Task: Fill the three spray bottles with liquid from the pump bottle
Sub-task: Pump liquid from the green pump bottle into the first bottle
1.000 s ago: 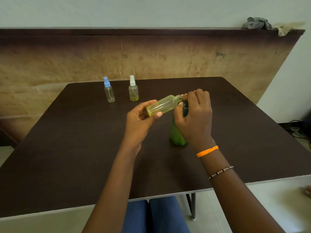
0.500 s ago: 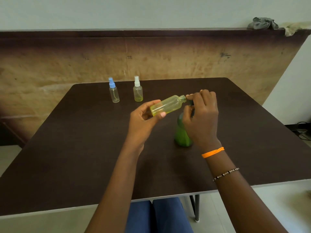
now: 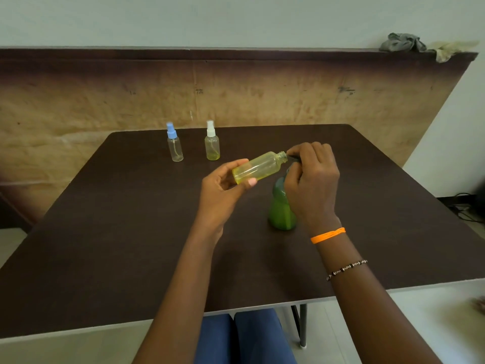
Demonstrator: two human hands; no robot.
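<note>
At the centre of the dark brown table (image 3: 105, 245), the left hand (image 3: 223, 190) holds an uncapped spray bottle (image 3: 258, 168) tilted almost on its side, thumb and fingers curled round its base end, its open neck touching the dark nozzle of the green pump bottle (image 3: 280, 208). The right hand (image 3: 311, 179) is curled over the pump head, fingers bent onto it; the head itself is largely hidden, so whether it is being pressed cannot be told. The held bottle shows a yellowish tint with liquid lying along its lower side.

Risks, as judged from this pose: the neck is narrow and the nozzle sits only at its rim, so a small slip of either hand could send liquid down the outside of the bottle or onto the table; the near-horizontal tilt could let liquid run back out of the open mouth as the level rises; a hard press on the pump head could tip the pump bottle, since only that hand steadies it.

Well apart, towards the far edge, stand two capped spray bottles: one with a blue cap (image 3: 174, 145), apparently clear, and one with a white cap (image 3: 212, 145), with yellowish liquid low in it. Neither obstructs the hands. Crumpled cloths (image 3: 404, 43) lie on the ledge behind
</note>
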